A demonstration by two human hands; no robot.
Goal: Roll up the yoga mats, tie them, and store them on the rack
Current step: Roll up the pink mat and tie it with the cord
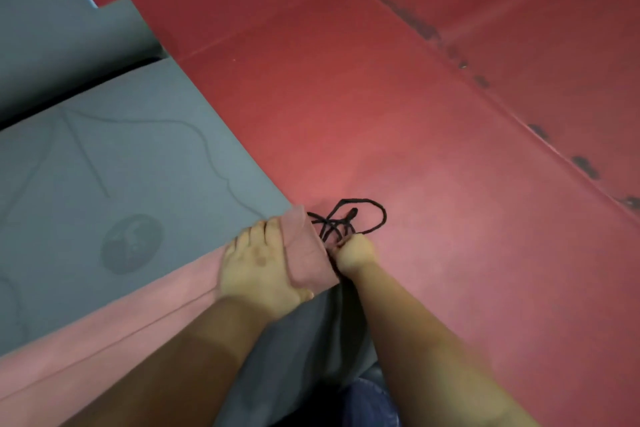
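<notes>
**Yoga mat, partly rolled, with cord — floor level**

Item 1: grey yoga mat with pink underside (138, 163), lying flat on the red padded floor (415, 149); near edge turned over into a pink roll (304, 253) running toward lower left. Faint line pattern and round emblem on grey face.

Item 2: thin black cord (349, 218), in loose tangled loops on the floor just beside the roll's end.

Item 3: left hand (256, 267), fingers and thumb curled round the roll's end, gripping it.

Item 4: right hand (353, 253), fingers closed, pinching the cord at the roll's end.

Item 5: second grey mat (69, 45), upper left, adjoining the first.
</notes>
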